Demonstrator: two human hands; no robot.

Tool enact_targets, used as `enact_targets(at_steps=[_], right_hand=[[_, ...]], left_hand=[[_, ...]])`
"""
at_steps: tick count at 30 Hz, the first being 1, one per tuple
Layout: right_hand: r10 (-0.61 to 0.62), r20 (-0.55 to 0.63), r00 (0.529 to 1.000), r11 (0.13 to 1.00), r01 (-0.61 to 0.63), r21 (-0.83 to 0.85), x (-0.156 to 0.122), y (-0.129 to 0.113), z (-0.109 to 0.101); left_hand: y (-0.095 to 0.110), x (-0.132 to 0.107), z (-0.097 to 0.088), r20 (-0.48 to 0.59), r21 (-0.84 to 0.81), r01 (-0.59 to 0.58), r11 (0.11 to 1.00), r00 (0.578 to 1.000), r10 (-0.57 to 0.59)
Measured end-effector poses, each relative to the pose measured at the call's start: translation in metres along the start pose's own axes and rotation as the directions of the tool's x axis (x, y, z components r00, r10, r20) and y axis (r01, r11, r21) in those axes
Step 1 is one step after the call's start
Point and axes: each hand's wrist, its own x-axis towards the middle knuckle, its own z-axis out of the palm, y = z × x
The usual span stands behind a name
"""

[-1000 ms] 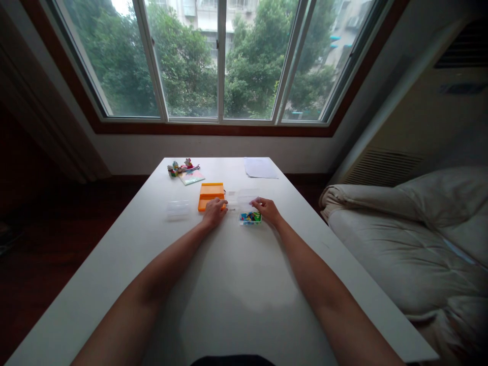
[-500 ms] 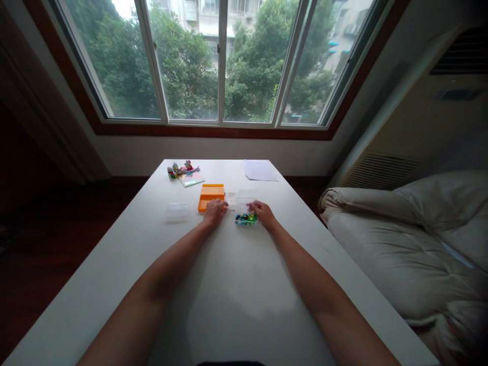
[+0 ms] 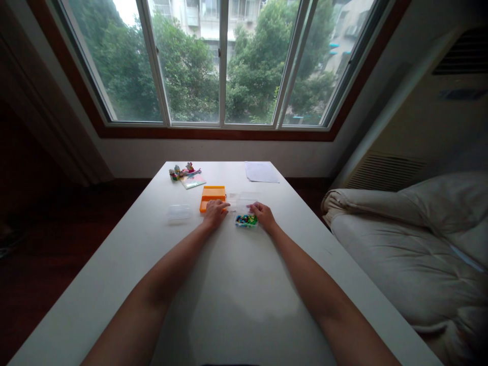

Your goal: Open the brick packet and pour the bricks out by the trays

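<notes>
My right hand [image 3: 264, 214] has its fingertips pinched at the edge of a clear plastic lid [image 3: 247, 200], which stands out only faintly against the white table. Just below those fingers sits a small clear box [image 3: 246, 220] of green, blue, yellow and dark little pieces, too small to name. My left hand [image 3: 215, 211] rests at the front right corner of an open orange case [image 3: 212, 193], its index finger stretched to the right. Between the hands lies a small clear piece [image 3: 232, 201], hard to make out. Nothing shows in my left hand.
Another clear plastic container [image 3: 179, 214] lies left of the orange case. Small colourful figures [image 3: 186, 170] and a pale card [image 3: 193, 180] are at the far left of the white table [image 3: 236, 295]. White paper [image 3: 261, 172] lies far right. A sofa [image 3: 385, 244] stands right of the table.
The whole view has shifted slightly. Both hands stay nearly where they were; my left index finger reaches a little further right.
</notes>
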Motion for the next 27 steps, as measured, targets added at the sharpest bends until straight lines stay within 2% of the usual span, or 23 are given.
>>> enact_targets(at_steps=[3, 5, 8, 11, 14, 16, 18, 20, 23, 25, 27], right_hand=[[0.008, 0.02, 1.0, 0.996, -0.009, 0.086, -0.002, -0.003, -0.001], [0.02, 0.039, 0.999, 0.989, -0.026, 0.144, -0.003, -0.006, 0.0], [0.014, 0.08, 0.997, 0.979, -0.03, 0.202, -0.004, -0.012, 0.003], [0.025, 0.19, 0.981, 0.968, -0.071, 0.241, -0.006, -0.018, 0.01], [0.03, 0.317, 0.948, 0.96, -0.116, 0.256, -0.01, -0.026, 0.018], [0.019, 0.364, 0.931, 0.96, -0.119, 0.254, -0.013, -0.033, 0.021], [0.014, 0.405, 0.914, 0.955, -0.133, 0.266, -0.017, -0.04, 0.021], [0.012, 0.436, 0.9, 0.943, -0.155, 0.294, -0.019, -0.048, 0.019], [-0.003, 0.458, 0.889, 0.944, -0.149, 0.294, -0.02, -0.06, 0.016], [-0.037, 0.447, 0.894, 0.966, -0.083, 0.245, -0.021, -0.069, 0.018], [-0.089, 0.4, 0.912, 0.984, 0.019, 0.176, -0.023, -0.081, 0.022]], left_hand=[[-0.01, -0.006, -0.019, -0.024, 0.026, -0.034, 0.999, 0.999, 0.034], [-0.025, -0.013, -0.038, -0.029, 0.048, -0.052, 0.997, 0.998, 0.053], [-0.062, -0.03, -0.071, -0.033, 0.081, -0.024, 0.996, 0.999, 0.027], [-0.105, -0.052, -0.1, 0.026, 0.11, 0.011, 0.994, 1.0, -0.014], [-0.14, -0.073, -0.119, 0.125, 0.123, 0.053, 0.991, 0.99, -0.068], [-0.153, -0.083, -0.123, 0.146, 0.12, 0.112, 0.986, 0.981, -0.129], [-0.156, -0.088, -0.122, 0.129, 0.095, 0.177, 0.98, 0.974, -0.188], [-0.148, -0.089, -0.118, 0.079, 0.04, 0.2, 0.979, 0.976, -0.202], [-0.124, -0.088, -0.115, -0.051, -0.058, 0.158, 0.986, 0.986, -0.16], [-0.104, -0.086, -0.118, -0.137, -0.087, 0.122, 0.989, 0.982, -0.133], [-0.085, -0.085, -0.123, -0.15, -0.099, 0.082, 0.992, 0.984, -0.097]])
